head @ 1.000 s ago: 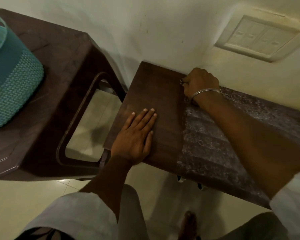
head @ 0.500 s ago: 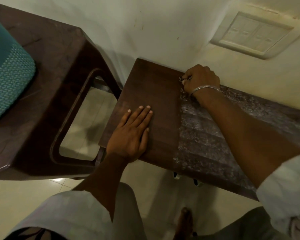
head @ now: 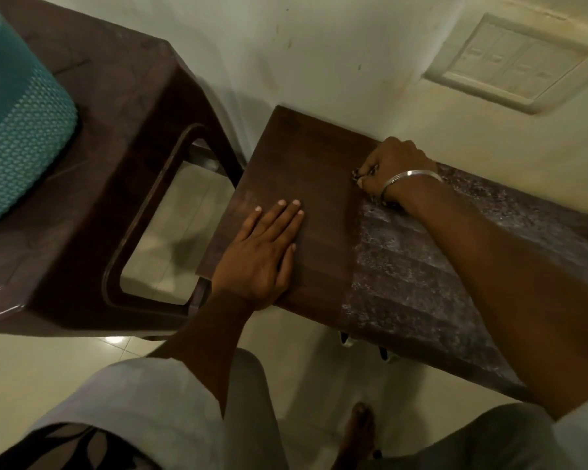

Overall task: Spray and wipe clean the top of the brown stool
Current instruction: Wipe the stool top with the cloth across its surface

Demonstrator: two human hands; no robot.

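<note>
Change: My right hand [head: 396, 167] is hardly shifting from a second ago. It is staying at the far edge by the wall [head: 319, 45], on the line between wiped wood and pale film [head: 421, 266]. That line is not moving either.
Meaning for the task: I am judging this as the pause at the top of a stroke. The left part is looking clean and the right part is still waiting to be wiped.
Right fingers: They are curling tight around a small dark wad [head: 362, 174]. Whether it is a cloth or a scrubber, I cannot tell.
Left fingers: My left hand [head: 263, 254] is lying flat, fingers straight and close together, pressing down near the front left corner to steady things.
Task's thing: The brown stool [head: 302, 157] is standing against the wall, just beside a taller brown plastic stool [head: 116, 113].
Count: I am seeing two hands, two stools, one teal basket [head: 17, 137] on the taller one, one bangle [head: 411, 176] on my right wrist, one switch plate [head: 510, 62] and one bare foot [head: 358, 432].
</note>
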